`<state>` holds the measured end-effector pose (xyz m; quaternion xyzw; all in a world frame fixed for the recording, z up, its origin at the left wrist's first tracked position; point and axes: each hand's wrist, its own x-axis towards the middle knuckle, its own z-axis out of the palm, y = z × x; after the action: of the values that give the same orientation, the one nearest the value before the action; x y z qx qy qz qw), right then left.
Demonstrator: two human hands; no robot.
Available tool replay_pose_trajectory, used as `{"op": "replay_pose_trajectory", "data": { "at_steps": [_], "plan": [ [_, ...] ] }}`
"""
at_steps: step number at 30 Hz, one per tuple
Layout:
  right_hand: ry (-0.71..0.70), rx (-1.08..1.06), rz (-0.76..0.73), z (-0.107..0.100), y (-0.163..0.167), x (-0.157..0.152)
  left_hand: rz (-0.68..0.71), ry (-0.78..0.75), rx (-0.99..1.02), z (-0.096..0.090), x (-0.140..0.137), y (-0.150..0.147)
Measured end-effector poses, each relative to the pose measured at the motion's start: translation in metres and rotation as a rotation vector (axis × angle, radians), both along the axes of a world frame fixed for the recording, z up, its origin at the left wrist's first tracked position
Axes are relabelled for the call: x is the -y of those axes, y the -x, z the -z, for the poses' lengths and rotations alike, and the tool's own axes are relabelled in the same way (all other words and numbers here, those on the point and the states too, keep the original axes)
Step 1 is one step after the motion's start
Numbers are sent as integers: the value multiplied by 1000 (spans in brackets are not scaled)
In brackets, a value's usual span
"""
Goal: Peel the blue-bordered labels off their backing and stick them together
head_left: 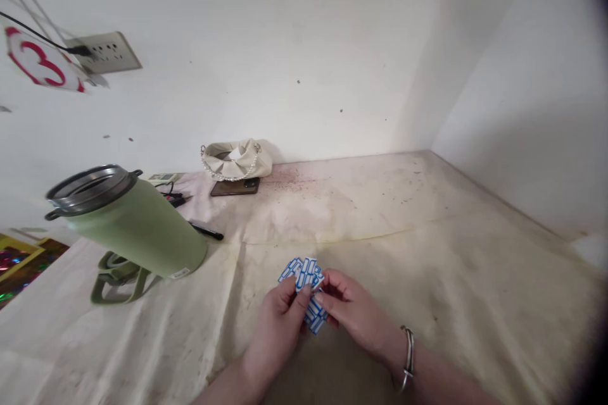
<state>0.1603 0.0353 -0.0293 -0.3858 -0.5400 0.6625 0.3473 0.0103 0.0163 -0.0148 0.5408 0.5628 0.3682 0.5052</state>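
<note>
Several overlapping blue-and-white labels [308, 272], at six o'clock over the desk [418, 291], pinched in the grip of the left hand [278, 316] and, at their three-o'clock edge, the right hand [354, 308] (presumably so none slips); tumbler [142, 228] well apart, near nine o'clock.

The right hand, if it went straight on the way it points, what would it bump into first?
The blue-and-white cards, which the right hand touches now; beyond them, probably the left hand, though depth is unclear.
</note>
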Motion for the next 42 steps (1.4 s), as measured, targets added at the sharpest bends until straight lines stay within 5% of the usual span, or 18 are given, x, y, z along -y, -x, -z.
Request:
{"op": "replay_pose_trajectory", "data": {
  "at_steps": [12,18,25,31,42],
  "plan": [
    [-177,335,101,3,-4,-4,-206,82,16,5,-6,2],
    [-282,397,357,7,-11,-7,-26,-30,-96,3,1,3],
    [-213,260,48,2,-7,-2,87,-20,-91,14,8,4],
    [-255,359,49,-1,-4,-1,42,-153,9,17,4,2],
    [-242,311,39,-1,-4,0,27,-32,7,12,4,1]
  ]
}}
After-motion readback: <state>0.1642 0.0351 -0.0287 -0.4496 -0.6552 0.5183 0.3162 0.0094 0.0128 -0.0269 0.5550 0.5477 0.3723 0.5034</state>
